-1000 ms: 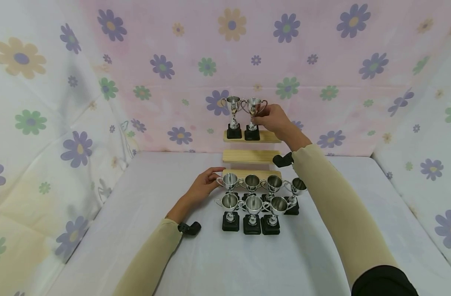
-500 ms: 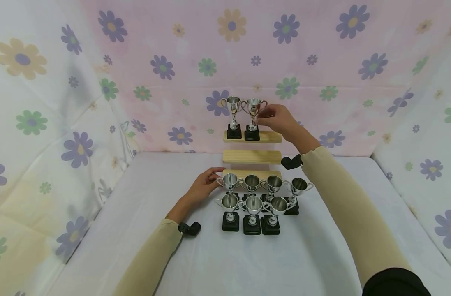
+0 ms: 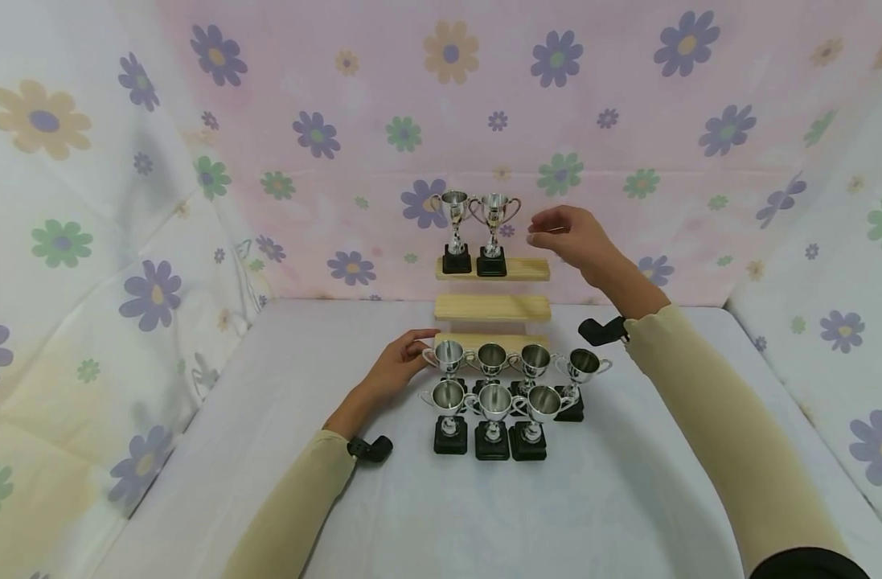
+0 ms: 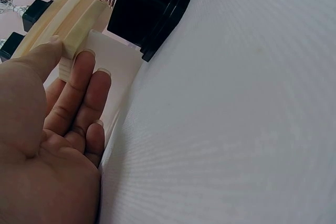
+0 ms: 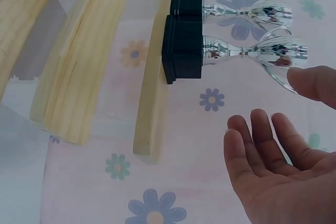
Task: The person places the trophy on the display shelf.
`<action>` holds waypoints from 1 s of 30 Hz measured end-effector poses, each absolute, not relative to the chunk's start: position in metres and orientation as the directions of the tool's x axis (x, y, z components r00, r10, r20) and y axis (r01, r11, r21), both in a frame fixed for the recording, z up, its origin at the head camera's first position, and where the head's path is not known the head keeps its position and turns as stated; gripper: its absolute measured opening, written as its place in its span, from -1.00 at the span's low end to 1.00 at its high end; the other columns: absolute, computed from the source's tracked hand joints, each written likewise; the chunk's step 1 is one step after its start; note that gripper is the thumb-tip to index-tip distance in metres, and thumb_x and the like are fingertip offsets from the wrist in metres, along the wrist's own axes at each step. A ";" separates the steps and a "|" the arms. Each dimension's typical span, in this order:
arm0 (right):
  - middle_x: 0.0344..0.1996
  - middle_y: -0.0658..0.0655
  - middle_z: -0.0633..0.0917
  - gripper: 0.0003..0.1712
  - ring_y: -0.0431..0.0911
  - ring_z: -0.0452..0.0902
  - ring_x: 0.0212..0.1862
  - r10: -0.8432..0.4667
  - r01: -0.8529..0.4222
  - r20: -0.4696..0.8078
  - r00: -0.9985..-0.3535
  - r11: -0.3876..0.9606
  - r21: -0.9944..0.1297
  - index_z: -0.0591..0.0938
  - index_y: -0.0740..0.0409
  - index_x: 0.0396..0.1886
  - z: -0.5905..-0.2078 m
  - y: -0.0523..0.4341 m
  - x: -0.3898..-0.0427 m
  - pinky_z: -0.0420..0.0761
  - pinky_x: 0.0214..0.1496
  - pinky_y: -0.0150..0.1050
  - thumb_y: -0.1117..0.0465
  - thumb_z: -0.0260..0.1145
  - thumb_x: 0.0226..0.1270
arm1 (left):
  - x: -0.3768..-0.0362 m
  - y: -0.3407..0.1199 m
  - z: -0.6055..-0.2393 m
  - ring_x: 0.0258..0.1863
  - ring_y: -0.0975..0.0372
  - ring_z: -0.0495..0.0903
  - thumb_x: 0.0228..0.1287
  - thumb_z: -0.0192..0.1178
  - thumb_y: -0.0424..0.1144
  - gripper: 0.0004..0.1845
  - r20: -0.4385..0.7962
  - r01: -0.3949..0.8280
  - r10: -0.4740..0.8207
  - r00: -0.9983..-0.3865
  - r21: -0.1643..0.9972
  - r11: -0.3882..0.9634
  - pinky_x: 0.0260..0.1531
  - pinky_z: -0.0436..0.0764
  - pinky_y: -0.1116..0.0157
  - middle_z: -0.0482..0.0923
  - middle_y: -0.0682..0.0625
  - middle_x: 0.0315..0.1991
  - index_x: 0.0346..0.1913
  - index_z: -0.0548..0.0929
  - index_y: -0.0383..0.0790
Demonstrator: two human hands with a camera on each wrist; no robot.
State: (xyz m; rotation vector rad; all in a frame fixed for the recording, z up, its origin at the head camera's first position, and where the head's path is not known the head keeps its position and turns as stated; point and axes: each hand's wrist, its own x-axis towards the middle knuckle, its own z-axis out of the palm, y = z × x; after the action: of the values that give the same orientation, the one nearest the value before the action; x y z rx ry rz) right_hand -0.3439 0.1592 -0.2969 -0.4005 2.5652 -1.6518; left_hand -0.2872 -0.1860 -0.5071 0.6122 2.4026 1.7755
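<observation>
Two silver trophy cups with black bases stand side by side on the top step of a wooden tiered display stand (image 3: 493, 307): the left trophy (image 3: 456, 232) and the right trophy (image 3: 493, 235). My right hand (image 3: 574, 241) hovers to the right of them, its fingers apart from the right trophy and holding nothing; the right wrist view shows the same gap beside the trophy (image 5: 184, 50). My left hand (image 3: 397, 362) pinches the left end of the lowest wooden step (image 4: 84, 27), thumb on top and fingers below.
Several more trophies (image 3: 494, 402) stand on the white table (image 3: 325, 498) in two rows before the stand, partly hiding its lowest step. One at the right end (image 3: 582, 367) stands slightly apart. A flowered cloth (image 3: 368, 209) hangs behind.
My right hand has let go of the right trophy and drawn back to the right. Both upper trophies stay upright on the top step. The left hand keeps its place.
</observation>
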 end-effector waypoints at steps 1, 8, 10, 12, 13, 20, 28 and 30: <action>0.30 0.26 0.56 -0.42 0.09 0.47 0.32 -0.248 -0.184 0.089 -0.965 0.393 -0.901 0.49 0.30 0.43 -0.297 0.161 -0.341 0.44 0.35 0.02 0.12 0.34 0.58 | -0.287 -0.186 -0.507 -0.09 0.27 0.70 0.57 0.25 -0.34 -0.48 0.162 0.262 0.369 -0.915 0.935 0.240 0.02 0.50 0.33 0.77 -0.13 -0.08 0.50 0.47 -0.22; 0.28 0.25 0.59 -0.46 -0.01 0.53 0.24 -0.241 -0.209 0.118 -0.963 0.397 -0.894 0.50 0.30 0.40 -0.299 0.176 -0.322 0.45 0.36 -0.03 0.13 0.32 0.59 | -0.286 -0.185 -0.507 -0.10 0.26 0.69 0.59 0.23 -0.35 -0.49 0.147 0.253 0.370 -0.917 0.933 0.256 -0.01 0.49 0.31 0.77 -0.14 -0.08 0.51 0.47 -0.20; 0.28 0.26 0.60 -0.48 -0.05 0.55 0.23 -0.234 -0.213 0.127 -0.964 0.393 -0.894 0.52 0.29 0.39 -0.301 0.180 -0.317 0.43 0.42 0.00 0.14 0.33 0.59 | -0.286 -0.185 -0.506 -0.10 0.26 0.70 0.59 0.23 -0.34 -0.49 0.141 0.246 0.367 -0.920 0.935 0.257 0.00 0.50 0.32 0.77 -0.14 -0.08 0.51 0.47 -0.18; 0.28 0.26 0.61 -0.48 -0.10 0.57 0.21 -0.229 -0.219 0.136 -0.964 0.393 -0.893 0.52 0.29 0.39 -0.302 0.183 -0.312 0.42 0.45 0.00 0.14 0.34 0.58 | -0.286 -0.184 -0.506 -0.10 0.26 0.70 0.59 0.23 -0.35 -0.49 0.145 0.250 0.366 -0.919 0.933 0.259 0.00 0.50 0.31 0.77 -0.14 -0.08 0.51 0.47 -0.19; 0.28 0.26 0.61 -0.48 -0.13 0.58 0.19 -0.226 -0.220 0.139 -0.964 0.392 -0.893 0.53 0.29 0.38 -0.303 0.185 -0.309 0.42 0.44 -0.01 0.13 0.34 0.58 | -0.287 -0.184 -0.506 -0.09 0.26 0.70 0.59 0.23 -0.36 -0.49 0.148 0.254 0.367 -0.918 0.932 0.259 0.00 0.50 0.31 0.77 -0.14 -0.08 0.51 0.47 -0.20; 0.24 0.18 0.65 -0.47 -0.29 0.60 0.11 -0.229 -0.245 0.166 -0.959 0.382 -0.891 0.54 0.29 0.38 -0.314 0.199 -0.288 0.52 0.22 -0.33 0.11 0.35 0.59 | -0.287 -0.186 -0.508 -0.11 0.24 0.64 0.59 0.23 -0.32 -0.48 0.149 0.262 0.375 -0.915 0.926 0.271 0.01 0.47 0.28 0.77 -0.10 -0.08 0.52 0.46 -0.17; 0.18 0.20 0.66 -0.50 -0.33 0.62 0.10 -0.232 -0.307 0.231 -0.945 0.385 -0.870 0.55 0.31 0.35 -0.341 0.213 -0.264 0.55 0.12 -0.49 0.10 0.32 0.62 | -0.287 -0.186 -0.508 -0.15 0.22 0.60 0.59 0.23 -0.32 -0.49 0.149 0.259 0.375 -0.915 0.930 0.262 -0.05 0.45 0.28 0.77 -0.11 -0.08 0.51 0.47 -0.16; 0.18 0.22 0.66 -0.52 -0.32 0.63 0.10 -0.230 -0.329 0.256 -0.939 0.377 -0.866 0.56 0.31 0.33 -0.348 0.215 -0.260 0.55 0.12 -0.49 0.11 0.32 0.62 | -0.286 -0.187 -0.508 -0.16 0.22 0.59 0.59 0.23 -0.33 -0.49 0.151 0.258 0.377 -0.914 0.932 0.254 -0.08 0.44 0.29 0.77 -0.12 -0.08 0.51 0.47 -0.17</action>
State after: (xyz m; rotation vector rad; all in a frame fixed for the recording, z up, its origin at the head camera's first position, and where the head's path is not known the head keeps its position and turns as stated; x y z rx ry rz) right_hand -0.2597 0.2145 -0.3484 -0.5459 2.6822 -1.7222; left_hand -0.2864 -0.1865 -0.5084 0.6118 2.4043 1.7547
